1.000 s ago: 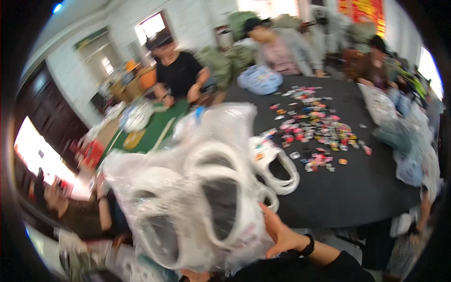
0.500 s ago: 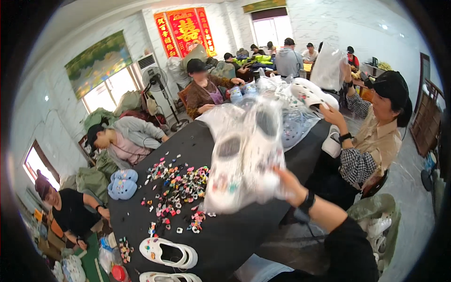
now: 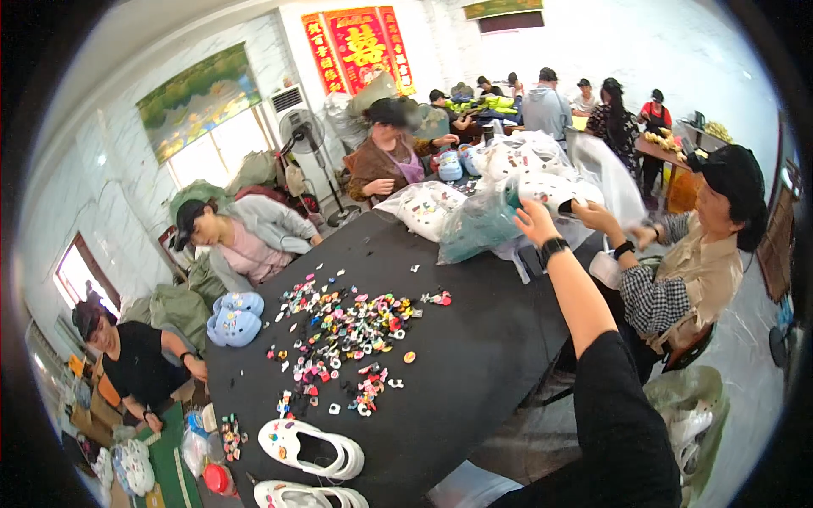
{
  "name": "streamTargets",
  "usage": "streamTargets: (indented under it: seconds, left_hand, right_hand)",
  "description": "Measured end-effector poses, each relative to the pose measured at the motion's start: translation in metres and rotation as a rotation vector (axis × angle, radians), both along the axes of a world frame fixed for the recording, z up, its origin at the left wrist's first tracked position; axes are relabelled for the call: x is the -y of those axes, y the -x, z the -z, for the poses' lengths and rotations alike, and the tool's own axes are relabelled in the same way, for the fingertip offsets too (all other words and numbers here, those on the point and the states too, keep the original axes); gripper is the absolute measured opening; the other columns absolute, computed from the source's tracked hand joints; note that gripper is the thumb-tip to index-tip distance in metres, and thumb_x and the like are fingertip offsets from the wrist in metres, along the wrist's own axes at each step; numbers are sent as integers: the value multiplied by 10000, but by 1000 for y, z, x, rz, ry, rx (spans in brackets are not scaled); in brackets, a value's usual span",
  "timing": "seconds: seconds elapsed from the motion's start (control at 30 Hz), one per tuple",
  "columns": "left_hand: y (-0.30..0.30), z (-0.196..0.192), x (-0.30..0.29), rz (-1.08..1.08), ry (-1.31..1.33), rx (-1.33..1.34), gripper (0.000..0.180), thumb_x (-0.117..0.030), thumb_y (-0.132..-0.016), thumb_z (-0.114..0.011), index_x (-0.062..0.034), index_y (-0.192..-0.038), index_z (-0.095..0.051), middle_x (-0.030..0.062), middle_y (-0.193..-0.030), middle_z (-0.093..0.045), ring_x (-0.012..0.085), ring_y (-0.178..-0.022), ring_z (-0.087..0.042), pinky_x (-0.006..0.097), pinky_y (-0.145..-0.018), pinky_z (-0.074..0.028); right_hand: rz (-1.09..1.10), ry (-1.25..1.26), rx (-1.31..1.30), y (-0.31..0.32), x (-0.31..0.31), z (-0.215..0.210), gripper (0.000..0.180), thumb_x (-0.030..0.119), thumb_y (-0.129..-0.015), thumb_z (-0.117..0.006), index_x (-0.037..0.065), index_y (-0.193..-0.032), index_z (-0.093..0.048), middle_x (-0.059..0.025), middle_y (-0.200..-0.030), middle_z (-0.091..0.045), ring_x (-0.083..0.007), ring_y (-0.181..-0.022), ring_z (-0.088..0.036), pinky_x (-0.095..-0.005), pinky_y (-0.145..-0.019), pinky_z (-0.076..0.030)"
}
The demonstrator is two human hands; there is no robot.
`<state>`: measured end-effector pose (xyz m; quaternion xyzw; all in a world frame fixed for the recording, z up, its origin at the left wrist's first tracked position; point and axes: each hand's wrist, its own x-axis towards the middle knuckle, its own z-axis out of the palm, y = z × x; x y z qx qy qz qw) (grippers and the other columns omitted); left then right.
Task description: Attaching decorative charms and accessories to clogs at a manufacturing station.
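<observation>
My right hand (image 3: 535, 223) reaches across the table from the lower right, fingers stretched out and apart at the upper edge of a clear bag of teal clogs (image 3: 476, 227). Whether the fingertips touch the plastic I cannot tell. Beside that bag, to its left, lies a bagged pair of white clogs (image 3: 426, 207) with colourful charms. Just beyond my hand a co-worker's hand (image 3: 595, 216) holds a white clog (image 3: 555, 193). Nearest to me on the table stand two white shoes (image 3: 298, 447) with charms, the lower one cut off by the picture's edge. My left hand is not in view.
Small colourful shoe charms (image 3: 347, 326) lie scattered over the black table (image 3: 457, 356). Blue clogs (image 3: 235, 319) stand at its left edge. More bagged clogs (image 3: 525, 157) are heaped at the far end. Several co-workers sit around. An open sack (image 3: 696, 406) stands on the right.
The bagged white clogs have left my right hand, which has moved farther away to the bags at the far end. The co-worker on the right has lowered the raised plastic bag.
</observation>
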<state>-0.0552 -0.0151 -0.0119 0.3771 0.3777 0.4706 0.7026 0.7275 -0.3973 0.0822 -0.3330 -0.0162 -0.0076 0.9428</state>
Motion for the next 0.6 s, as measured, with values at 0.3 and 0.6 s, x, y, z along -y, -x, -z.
streamTargets:
  seconds: [0.3, 0.6]
  left_hand:
    - [211, 265, -74, -468, 717, 474, 898, -404, -735, -692, -117, -1444, -222, 196, -1116, -523, 288, -695, -518, 380, -541, -490]
    - [151, 269, -65, -759, 543, 330, 1354, -723, -616, -702, -25, -1460, 94, 220, -1508, -41, 398, -1365, -179, 567, -1006, -311]
  right_hand:
    - [-492, 55, 173, 151, 17, 96, 318, 132, -972, -460, 73, -1284, -488, 12, -945, -574, -108, -781, -506, -259, -747, -423]
    - [-238, 142, -246, 221, 71, 162, 341, 172, -1000, -440, 44, -1316, -449, -15, -948, -570, -113, -755, -479, -252, -690, -416]
